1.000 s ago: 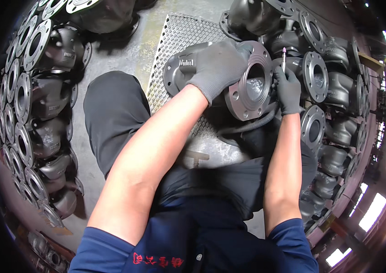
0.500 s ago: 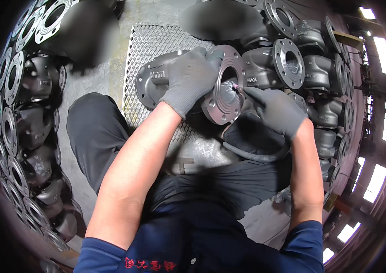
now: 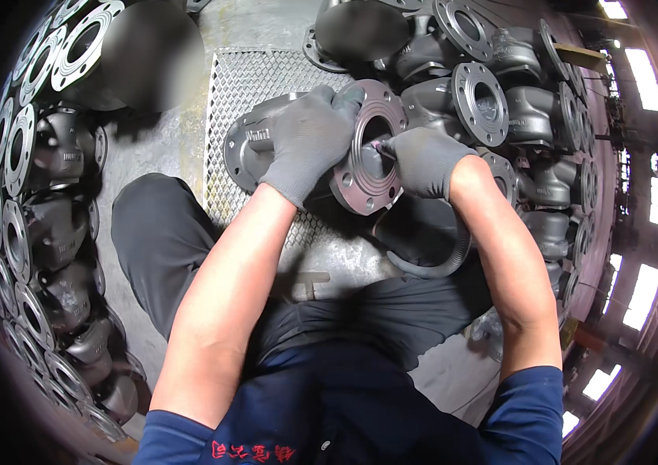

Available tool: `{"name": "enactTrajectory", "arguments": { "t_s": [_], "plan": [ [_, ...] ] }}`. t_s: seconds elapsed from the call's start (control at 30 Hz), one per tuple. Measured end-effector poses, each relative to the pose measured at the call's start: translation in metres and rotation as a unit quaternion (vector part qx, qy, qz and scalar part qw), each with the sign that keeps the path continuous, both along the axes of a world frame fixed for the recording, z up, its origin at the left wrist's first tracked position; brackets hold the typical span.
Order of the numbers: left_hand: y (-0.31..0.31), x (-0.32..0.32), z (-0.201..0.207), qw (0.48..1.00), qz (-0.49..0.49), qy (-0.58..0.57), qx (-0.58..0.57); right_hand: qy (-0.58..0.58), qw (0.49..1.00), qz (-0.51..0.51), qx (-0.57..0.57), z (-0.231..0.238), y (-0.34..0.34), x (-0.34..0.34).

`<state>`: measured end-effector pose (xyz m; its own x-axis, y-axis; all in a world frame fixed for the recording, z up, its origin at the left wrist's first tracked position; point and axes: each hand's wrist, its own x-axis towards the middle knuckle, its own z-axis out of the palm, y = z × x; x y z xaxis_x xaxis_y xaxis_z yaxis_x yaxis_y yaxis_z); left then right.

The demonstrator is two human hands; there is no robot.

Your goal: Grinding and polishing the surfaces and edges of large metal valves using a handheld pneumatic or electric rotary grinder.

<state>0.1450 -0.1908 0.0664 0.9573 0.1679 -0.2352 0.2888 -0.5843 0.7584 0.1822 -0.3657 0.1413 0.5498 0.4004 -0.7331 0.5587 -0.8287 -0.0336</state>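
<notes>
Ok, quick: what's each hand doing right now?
Left hand: closed over the dark grey cast-iron flanged valve body.
Right hand: fingers closed at its bore; any tool can't be told.

Both gloves are grey knit — the left hand (image 3: 310, 143) and the right hand (image 3: 422, 159) alike. The valve body (image 3: 364, 159) between them is dark grey cast metal, its round flange tinged brownish. Under it lies a pale silver mesh sheet (image 3: 248, 85) with a diamond pattern. The hose (image 3: 441, 267) is dark grey. The sleeves (image 3: 530, 411) are navy, the trousers (image 3: 158, 240) black — the stacked valve bodies (image 3: 34, 232) dark grey with bright flange faces.
</notes>
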Motion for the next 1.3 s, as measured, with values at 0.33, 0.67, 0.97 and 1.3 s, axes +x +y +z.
{"name": "enactTrajectory", "arguments": {
  "t_s": [0.33, 0.67, 0.97, 1.3],
  "plan": [
    [-0.001, 0.002, -0.017, 0.997, -0.022, -0.069, 0.028, 0.024, 0.999, -0.012, 0.026, -0.015, -0.014, 0.006],
    [0.005, 0.001, -0.012, 0.998, -0.028, 0.001, 0.058, 0.019, 0.99, -0.039, 0.132, -0.021, -0.031, -0.008],
    [0.023, -0.013, -0.006, 0.998, 0.038, -0.028, -0.044, 0.024, 0.773, -0.473, 0.422, -0.024, -0.089, -0.084],
    [0.025, -0.023, -0.016, 0.992, 0.055, -0.087, 0.071, -0.011, 0.593, -0.634, 0.496, -0.113, -0.061, -0.073]
  ]
}}
